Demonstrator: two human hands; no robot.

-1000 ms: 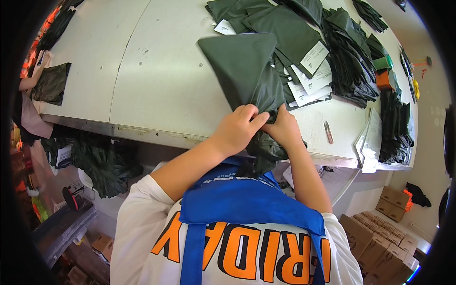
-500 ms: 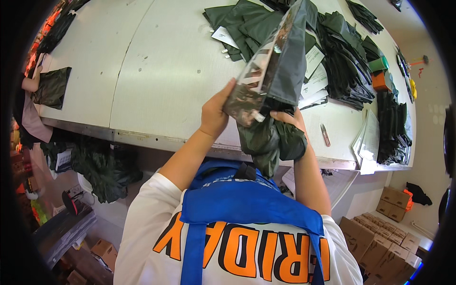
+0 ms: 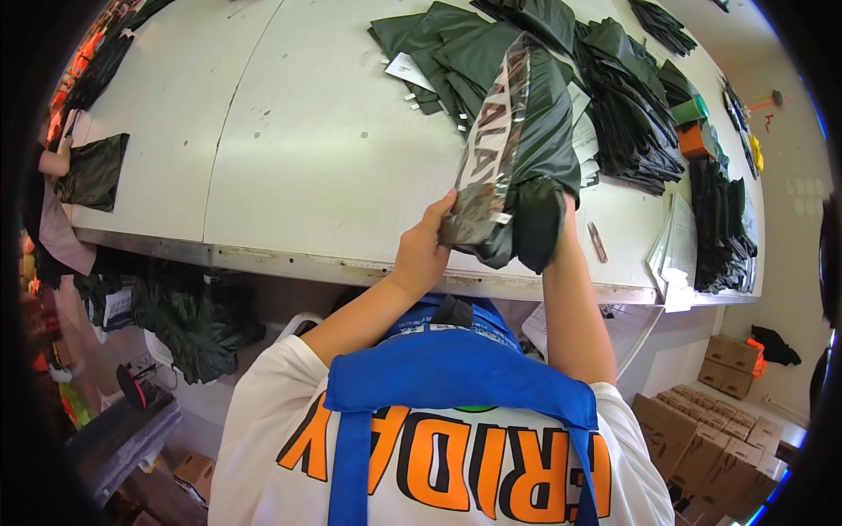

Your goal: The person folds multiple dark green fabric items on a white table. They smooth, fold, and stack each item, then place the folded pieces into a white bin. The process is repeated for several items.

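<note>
Nearest of all, a blue apron [image 3: 456, 386] sits on this side of the surface's metal front edge [image 3: 254, 256]. Just past that edge, the left hand [image 3: 425, 248] has its grip closed on the lower left side of a dark green bag [image 3: 548, 131]; the right hand is lost in or behind the bag's folds, so its grip can't be told! The bag leans up beyond the edge, its bottom reaching right over it. Patterned panel [image 3: 478, 197] out and showing: that much looks done. Lower end bunched, bag not laid flat: it seems only part-way there. Past the edge, to the right, lie small snips [image 3: 597, 243]. Farther beyond it, flat green pieces [image 3: 474, 53] and a dark stack [image 3: 631, 114] lie piled up.
</note>
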